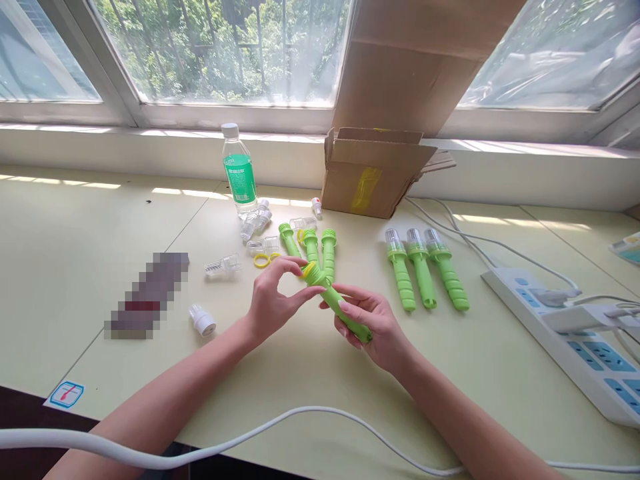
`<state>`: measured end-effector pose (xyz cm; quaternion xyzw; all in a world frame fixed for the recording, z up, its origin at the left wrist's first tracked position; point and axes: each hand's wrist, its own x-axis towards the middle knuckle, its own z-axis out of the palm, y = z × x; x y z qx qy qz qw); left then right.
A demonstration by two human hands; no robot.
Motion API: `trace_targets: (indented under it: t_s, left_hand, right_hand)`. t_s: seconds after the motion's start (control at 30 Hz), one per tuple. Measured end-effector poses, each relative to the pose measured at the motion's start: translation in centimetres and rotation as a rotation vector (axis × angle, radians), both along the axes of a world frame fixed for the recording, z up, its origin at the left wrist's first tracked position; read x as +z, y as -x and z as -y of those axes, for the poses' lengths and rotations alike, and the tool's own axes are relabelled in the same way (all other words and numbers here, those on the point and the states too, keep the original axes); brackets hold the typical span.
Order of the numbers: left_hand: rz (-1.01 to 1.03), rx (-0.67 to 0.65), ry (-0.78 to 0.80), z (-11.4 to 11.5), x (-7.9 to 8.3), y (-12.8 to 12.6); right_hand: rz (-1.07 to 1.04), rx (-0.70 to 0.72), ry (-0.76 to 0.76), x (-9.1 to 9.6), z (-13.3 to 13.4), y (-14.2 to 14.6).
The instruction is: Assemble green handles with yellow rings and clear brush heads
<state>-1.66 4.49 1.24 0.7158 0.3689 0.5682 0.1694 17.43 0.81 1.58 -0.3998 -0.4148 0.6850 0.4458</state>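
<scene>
The green handle [332,297] lies slantwise inside the right grip [375,323], which is closed around its lower part; the left grip [274,293] pinches its upper end (with a yellow ring [309,269]) above the counter [300,373].

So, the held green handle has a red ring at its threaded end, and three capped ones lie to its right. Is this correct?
Not quite: the colour is wrong. In the head view, the held green handle has a yellow ring at its threaded end, and three capped ones lie to its right.
</scene>
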Motion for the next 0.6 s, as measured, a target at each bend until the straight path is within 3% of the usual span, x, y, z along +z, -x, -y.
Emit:
trace_targets:
  t_s: [0.43,0.6]
  left_hand:
    - [-0.028,-0.033,0.015,-0.04,-0.27,-0.06]
    - [-0.045,-0.030,0.003,0.17,-0.21,-0.12]
  right_hand:
    - [-0.033,0.033,0.024,0.06,0.00,0.14]
    - [0.081,0.020,-0.070,0.04,0.30,0.31]
